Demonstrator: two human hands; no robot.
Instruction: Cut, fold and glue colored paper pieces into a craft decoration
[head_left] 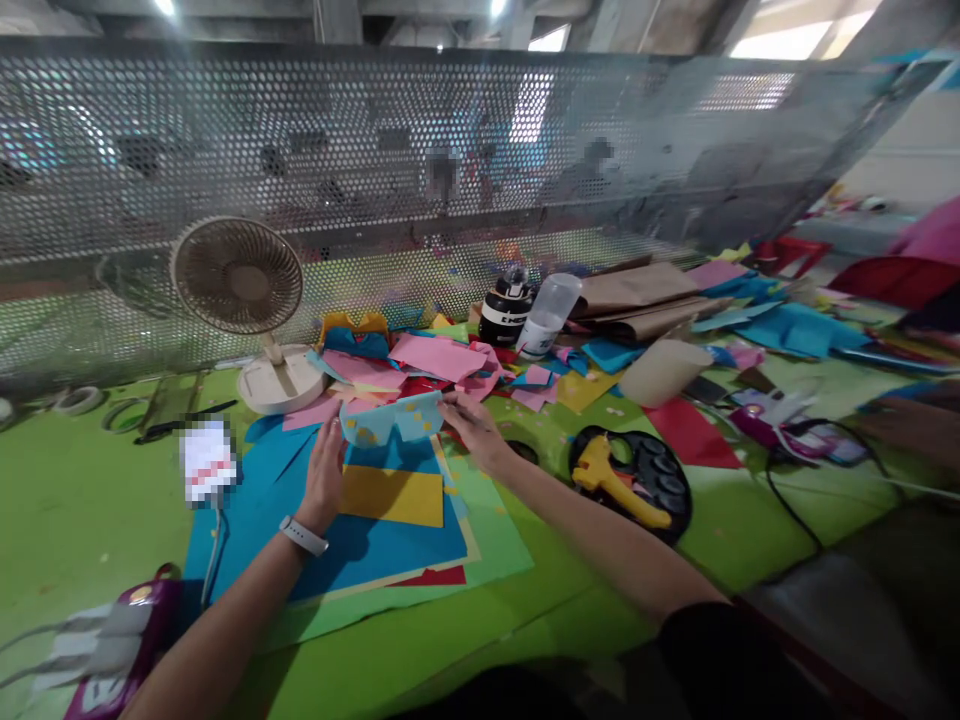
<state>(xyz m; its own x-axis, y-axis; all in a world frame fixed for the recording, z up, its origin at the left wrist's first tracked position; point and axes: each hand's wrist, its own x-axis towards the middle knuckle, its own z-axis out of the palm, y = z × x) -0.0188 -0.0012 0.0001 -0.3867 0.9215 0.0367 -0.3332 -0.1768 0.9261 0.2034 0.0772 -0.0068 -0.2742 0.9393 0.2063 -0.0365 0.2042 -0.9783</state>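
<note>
A light blue paper cutout shaped like glasses (394, 420), with yellow spots, is held up between my hands. My right hand (474, 432) pinches its right end between thumb and fingers. At its left end my left hand (325, 470) holds the edge, with the fingertips partly hidden. Below the cutout lies a yellow paper rectangle (397, 497) on a large blue sheet (375, 550). Under the blue sheet, pale yellow, red and light green sheets (495, 540) stick out.
A fan (240, 280), pink paper scraps (435, 355), a black bottle (505, 308) and a clear bottle (550, 315) stand behind. A yellow glue gun (619, 485) rests on a black tray (671, 485) at right. Purple power strips (124, 640) with cords lie at both sides.
</note>
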